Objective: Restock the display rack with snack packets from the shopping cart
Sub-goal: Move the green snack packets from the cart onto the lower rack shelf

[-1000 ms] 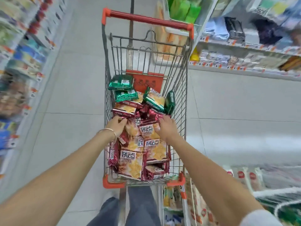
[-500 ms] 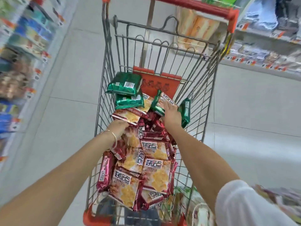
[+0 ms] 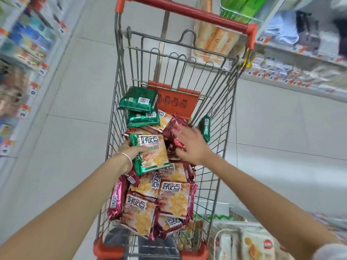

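Left hand [image 3: 131,152] clamped on green-edged snack packet [image 3: 152,153], lifted above the shopping cart [image 3: 116,102] pile. Right hand [image 3: 191,145] open, fingers spread, over a maroon packet [image 3: 173,131] just ahead; right is nearer it.

Head view, steeply downward, close over shopping cart [image 3: 120,76].

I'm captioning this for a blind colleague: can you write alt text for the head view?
A left hand holds a green-edged snack packet above a wire shopping cart piled with red packets; the open right hand reaches beside it.
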### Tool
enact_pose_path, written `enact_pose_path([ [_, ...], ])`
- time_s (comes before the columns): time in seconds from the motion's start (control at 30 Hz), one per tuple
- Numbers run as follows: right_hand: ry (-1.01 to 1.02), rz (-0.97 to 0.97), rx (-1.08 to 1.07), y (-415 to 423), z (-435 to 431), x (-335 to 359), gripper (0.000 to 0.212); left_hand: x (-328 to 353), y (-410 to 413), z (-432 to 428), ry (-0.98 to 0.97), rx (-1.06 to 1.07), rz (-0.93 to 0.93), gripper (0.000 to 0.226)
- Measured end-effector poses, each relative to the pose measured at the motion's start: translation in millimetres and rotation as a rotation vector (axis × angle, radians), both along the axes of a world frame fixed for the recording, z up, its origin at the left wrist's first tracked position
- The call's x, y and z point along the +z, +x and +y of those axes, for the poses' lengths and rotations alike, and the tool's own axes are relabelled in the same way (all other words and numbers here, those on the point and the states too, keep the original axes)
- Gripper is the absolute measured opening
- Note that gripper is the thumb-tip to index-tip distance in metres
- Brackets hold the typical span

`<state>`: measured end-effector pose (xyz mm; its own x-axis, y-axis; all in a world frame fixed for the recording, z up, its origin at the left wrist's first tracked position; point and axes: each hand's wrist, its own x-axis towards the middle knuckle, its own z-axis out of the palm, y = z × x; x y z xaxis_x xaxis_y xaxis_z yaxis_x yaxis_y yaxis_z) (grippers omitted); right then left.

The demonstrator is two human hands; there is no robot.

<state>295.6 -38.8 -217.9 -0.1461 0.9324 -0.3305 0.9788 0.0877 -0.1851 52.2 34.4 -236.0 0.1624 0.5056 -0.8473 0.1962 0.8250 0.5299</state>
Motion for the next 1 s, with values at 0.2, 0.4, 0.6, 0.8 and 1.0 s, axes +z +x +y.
enact_pose_path([
  [0.2, -0.382, -0.568, -0.007, 64.4, 28.3, -45.0, 0.085, -10.4, -33.1, -3.3, -0.060, 0.056, -0.050, 0.096],
  [0.4, -0.191, -0.481, 0.169, 72.0, 42.6, 6.4, 0.058, -9.7, -31.2, 0.3, -0.027, -0.101, -0.072, 0.121],
  [0.6, -0.189, 0.645, -0.554, 76.9, 43.7, 97.1, 0.030, 8.5, -25.4, -4.2, -0.072, -0.049, -0.116, 0.121],
  [0.8, -0.443, 1.398, -1.001, 53.1, 24.1, 102.6, 0.031, 9.6, -27.2, -1.4, -0.079, 0.041, -0.168, 0.132],
  [1.0, -0.723, 1.261, -0.791, 42.8, 15.0, 102.2, 0.047, 18.2, -38.6, 6.1, -0.083, -0.031, -0.122, 0.124],
])
